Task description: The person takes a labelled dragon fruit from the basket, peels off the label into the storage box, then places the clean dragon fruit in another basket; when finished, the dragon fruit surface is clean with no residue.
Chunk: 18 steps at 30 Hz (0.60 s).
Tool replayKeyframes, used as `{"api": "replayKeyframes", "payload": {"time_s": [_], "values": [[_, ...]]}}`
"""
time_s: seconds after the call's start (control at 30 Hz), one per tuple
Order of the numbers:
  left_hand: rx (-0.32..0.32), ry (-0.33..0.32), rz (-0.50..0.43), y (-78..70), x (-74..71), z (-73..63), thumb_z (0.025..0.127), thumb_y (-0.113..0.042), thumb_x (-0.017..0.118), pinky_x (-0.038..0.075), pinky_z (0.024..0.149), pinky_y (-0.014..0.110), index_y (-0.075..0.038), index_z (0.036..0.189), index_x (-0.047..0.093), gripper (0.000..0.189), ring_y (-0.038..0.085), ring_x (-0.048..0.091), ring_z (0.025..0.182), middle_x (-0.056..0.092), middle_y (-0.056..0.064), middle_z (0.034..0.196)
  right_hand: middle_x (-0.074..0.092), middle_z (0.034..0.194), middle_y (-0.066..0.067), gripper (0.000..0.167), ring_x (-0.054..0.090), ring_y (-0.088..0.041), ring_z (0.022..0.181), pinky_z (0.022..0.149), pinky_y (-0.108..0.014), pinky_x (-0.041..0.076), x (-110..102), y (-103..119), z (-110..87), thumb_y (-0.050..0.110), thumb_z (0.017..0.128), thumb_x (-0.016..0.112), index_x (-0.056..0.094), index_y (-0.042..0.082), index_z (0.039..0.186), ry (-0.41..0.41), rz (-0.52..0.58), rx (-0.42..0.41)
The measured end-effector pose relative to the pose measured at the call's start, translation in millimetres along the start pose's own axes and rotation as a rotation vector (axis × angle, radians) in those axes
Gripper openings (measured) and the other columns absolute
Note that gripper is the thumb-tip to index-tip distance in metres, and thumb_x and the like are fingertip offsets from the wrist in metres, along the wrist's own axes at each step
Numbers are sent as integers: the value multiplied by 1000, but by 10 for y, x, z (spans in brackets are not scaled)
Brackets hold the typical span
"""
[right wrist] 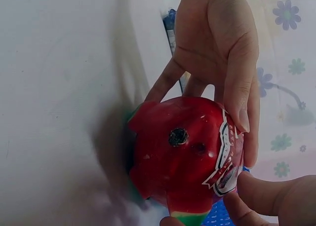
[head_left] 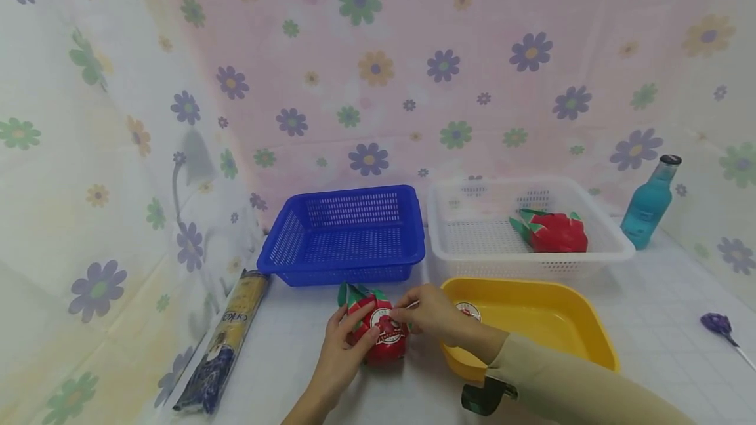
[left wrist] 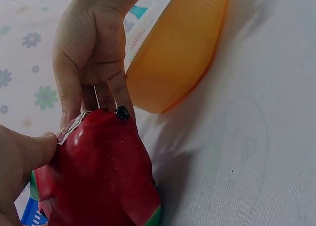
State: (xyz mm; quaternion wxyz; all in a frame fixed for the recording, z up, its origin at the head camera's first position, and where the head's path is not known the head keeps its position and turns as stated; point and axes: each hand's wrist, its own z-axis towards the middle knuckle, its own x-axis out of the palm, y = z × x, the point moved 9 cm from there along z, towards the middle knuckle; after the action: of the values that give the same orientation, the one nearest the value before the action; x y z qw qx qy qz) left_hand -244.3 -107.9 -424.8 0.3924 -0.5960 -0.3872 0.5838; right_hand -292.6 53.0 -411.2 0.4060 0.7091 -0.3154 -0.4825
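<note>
A red dragon fruit (head_left: 391, 353) with green-tipped scales lies on the white table before the blue basket. My left hand (head_left: 342, 356) holds it from the left, fingers spread over the top and thumb at the front. On its upper side is a round white-and-red label (head_left: 380, 317). From the right, my right hand (head_left: 440, 320) pinches the label's edge between thumb and forefinger. The right wrist view shows the fruit's dark stem end (right wrist: 178, 136) and the label (right wrist: 227, 169) bent along the side, right by the thumb.
Behind stand a blue basket (head_left: 348, 274) and a white basket (head_left: 531, 257) with another dragon fruit (head_left: 558, 233) inside. A yellow tray (head_left: 590, 320) bearing a round sticker (head_left: 468, 310) sits under my right forearm. Around them are a pasta packet (head_left: 227, 340), a blue bottle (head_left: 646, 208) and a lollipop (head_left: 717, 324).
</note>
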Motion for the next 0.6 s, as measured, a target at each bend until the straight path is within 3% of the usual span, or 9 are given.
{"api": "replayKeyframes", "payload": {"time_s": [0.37, 0.6], "values": [[-7, -2, 0, -3, -11, -2, 90, -37, 70, 53, 97, 54, -25, 136, 60, 48, 40, 51, 123, 23, 29, 155, 64, 86, -5, 19, 58, -20, 76, 70, -34, 59, 18, -14, 3, 23, 87, 74, 70, 5, 92, 15, 18, 7], [-7, -7, 9, -5, -16, 7, 89, -37, 71, 50, 98, 58, -26, 136, 60, 49, 49, 45, 130, 24, 29, 155, 63, 87, -5, 20, 59, -21, 81, 72, -36, 60, 19, -2, 23, 23, 86, 75, 67, 5, 90, 24, 12, -4]]}}
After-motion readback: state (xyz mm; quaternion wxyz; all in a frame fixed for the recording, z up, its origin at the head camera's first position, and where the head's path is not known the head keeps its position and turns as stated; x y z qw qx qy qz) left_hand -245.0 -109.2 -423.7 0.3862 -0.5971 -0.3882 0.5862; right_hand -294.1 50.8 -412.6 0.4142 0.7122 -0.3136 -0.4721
